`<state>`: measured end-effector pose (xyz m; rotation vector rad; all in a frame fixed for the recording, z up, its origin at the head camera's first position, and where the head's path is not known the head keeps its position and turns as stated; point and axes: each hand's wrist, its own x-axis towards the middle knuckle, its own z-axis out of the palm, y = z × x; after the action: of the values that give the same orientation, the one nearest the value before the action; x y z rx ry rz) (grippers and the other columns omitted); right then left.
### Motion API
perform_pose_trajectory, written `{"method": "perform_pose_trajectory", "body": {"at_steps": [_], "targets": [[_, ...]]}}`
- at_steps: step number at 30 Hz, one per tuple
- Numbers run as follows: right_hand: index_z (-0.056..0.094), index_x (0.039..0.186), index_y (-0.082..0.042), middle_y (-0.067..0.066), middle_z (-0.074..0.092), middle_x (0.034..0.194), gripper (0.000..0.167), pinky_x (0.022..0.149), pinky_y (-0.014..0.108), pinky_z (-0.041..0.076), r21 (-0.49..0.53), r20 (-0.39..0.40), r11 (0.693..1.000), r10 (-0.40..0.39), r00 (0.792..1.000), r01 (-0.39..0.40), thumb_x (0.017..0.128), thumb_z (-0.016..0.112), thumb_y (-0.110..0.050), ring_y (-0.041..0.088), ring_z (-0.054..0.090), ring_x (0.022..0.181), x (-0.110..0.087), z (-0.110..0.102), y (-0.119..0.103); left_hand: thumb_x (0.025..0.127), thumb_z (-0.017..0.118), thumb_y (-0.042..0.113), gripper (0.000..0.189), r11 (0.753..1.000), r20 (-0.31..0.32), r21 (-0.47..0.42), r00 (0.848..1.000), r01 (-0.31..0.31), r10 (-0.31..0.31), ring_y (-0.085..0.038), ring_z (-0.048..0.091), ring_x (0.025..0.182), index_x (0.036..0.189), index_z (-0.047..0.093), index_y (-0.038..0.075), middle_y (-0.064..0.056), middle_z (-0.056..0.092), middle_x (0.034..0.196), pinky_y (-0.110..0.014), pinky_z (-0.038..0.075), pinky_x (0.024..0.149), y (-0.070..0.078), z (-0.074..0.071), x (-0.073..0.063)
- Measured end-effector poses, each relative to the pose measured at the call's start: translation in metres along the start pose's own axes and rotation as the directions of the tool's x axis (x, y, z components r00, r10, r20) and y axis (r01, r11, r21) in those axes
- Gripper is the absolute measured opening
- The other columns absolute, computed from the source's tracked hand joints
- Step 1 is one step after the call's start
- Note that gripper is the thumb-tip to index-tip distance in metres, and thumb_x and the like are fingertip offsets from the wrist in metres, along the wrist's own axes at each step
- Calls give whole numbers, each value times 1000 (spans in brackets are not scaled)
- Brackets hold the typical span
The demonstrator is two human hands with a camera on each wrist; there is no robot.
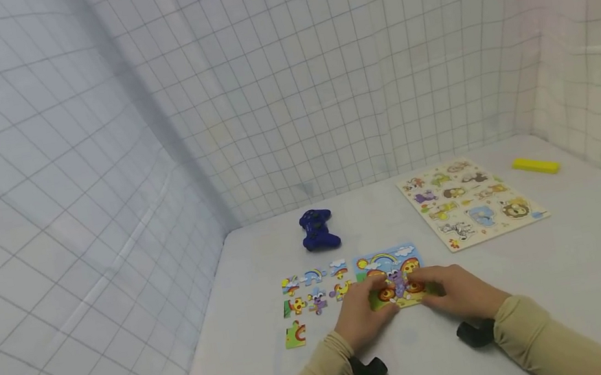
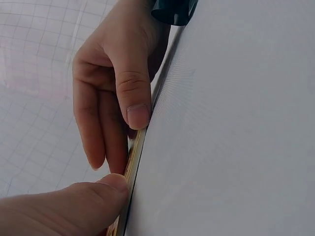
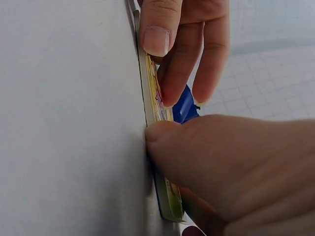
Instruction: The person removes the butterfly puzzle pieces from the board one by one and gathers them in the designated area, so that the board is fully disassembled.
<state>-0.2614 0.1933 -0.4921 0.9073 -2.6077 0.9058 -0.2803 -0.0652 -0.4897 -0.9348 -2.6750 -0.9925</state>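
Note:
A small jigsaw puzzle board with a purple butterfly and a rainbow lies flat before me in the head view. My left hand holds its left side, thumb at the near edge and fingers over the picture. Opposite it, my right hand grips the right side the same way. In the left wrist view the left thumb presses the board's edge. The right thumb does so in the right wrist view. Loose jigsaw pieces lie in rows left of the board.
Behind the pieces sits a blue game controller. A wooden animal puzzle board lies at the back right, with a yellow block beyond it. Gridded white curtains surround the white table.

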Motion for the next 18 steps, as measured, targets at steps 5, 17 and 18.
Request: {"method": "perform_pose_trajectory", "body": {"at_steps": [5, 17, 18], "targets": [[64, 137, -5, 10, 71, 131, 49, 104, 52, 50, 21, 12, 998, 58, 998, -58, 92, 77, -19, 34, 66, 123, 0, 1, 2, 89, 83, 23, 52, 999, -19, -33, 999, -28, 27, -13, 66, 116, 135, 62, 10, 0, 75, 122, -36, 48, 105, -1, 1, 1], [61, 140, -5, 11, 70, 133, 51, 107, 54, 48, 43, 58, 993, 107, 993, -109, 93, 76, -19, 35, 63, 127, 2, 0, 0, 92, 78, 21, 51, 980, -41, -162, 992, 113, -122, -11, 66, 117, 140, 60, 17, 5, 73, 123, -37, 51, 103, 4, 3, 1], [61, 141, -5, 10, 70, 133, 51, 107, 53, 48, 42, 61, 993, 108, 992, -111, 93, 76, -19, 35, 63, 127, 2, 0, 1, 92, 78, 22, 52, 979, -41, -166, 991, 122, -130, -12, 66, 117, 141, 59, 17, 5, 73, 123, -37, 51, 103, 4, 2, 1]]}}
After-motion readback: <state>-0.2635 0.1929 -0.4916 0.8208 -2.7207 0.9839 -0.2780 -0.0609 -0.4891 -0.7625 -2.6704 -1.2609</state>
